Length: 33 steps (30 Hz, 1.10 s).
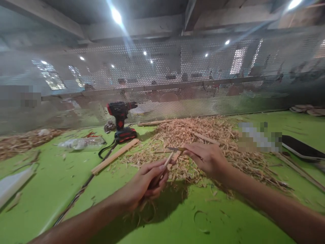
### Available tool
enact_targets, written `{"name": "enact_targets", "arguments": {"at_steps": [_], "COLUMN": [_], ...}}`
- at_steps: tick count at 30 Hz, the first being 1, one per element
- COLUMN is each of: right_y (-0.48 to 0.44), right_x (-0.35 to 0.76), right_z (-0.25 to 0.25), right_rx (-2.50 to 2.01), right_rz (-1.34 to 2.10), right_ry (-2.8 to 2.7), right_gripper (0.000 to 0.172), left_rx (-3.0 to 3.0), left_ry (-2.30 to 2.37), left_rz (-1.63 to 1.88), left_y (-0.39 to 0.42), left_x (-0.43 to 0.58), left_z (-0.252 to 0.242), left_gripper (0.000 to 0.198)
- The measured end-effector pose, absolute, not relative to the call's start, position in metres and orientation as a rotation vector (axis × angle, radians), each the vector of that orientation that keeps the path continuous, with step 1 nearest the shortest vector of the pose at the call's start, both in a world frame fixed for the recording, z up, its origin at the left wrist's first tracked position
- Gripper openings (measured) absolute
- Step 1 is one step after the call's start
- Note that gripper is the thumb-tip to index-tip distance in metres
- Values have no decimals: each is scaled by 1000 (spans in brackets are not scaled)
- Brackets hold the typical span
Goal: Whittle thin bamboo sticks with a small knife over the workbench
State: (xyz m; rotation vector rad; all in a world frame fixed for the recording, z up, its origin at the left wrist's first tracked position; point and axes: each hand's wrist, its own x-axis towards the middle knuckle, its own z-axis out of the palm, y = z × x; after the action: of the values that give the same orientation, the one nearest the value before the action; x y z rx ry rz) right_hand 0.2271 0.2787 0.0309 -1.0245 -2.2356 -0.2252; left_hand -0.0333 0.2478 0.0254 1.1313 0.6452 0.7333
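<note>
Pinching a slim, pale, straight wooden stick (168,160), the left hand (151,178) leaves its light upper end slanting clear above the green bench (73,183). The right hand (210,158) grips a small, grey-bladed knife (174,148) near that tip, before heaped, curly tan shavings (193,128).

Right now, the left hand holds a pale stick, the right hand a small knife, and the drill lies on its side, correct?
Not fully: the head view shows the drill standing upright. The left hand holds a pale stick, the right hand a small knife.
</note>
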Motion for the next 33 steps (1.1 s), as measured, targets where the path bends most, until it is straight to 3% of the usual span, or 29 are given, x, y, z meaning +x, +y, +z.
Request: {"name": "enact_targets", "arguments": {"at_steps": [6, 12, 33], "right_y": [301, 289, 282], "right_x": [250, 235, 228], "right_z": [33, 34, 28], "right_rx": [-1204, -1016, -961], "right_rz": [-88, 172, -91], "right_ry": [-2088, -2124, -2198], "right_gripper": [42, 36, 34], "left_rx": [1197, 1155, 1238], "left_ry": [620, 595, 678], "left_rz": [660, 760, 706], "left_y": [248, 255, 254], "left_x": [-36, -35, -39], "left_z": [29, 23, 25], "left_gripper": [34, 32, 35]}}
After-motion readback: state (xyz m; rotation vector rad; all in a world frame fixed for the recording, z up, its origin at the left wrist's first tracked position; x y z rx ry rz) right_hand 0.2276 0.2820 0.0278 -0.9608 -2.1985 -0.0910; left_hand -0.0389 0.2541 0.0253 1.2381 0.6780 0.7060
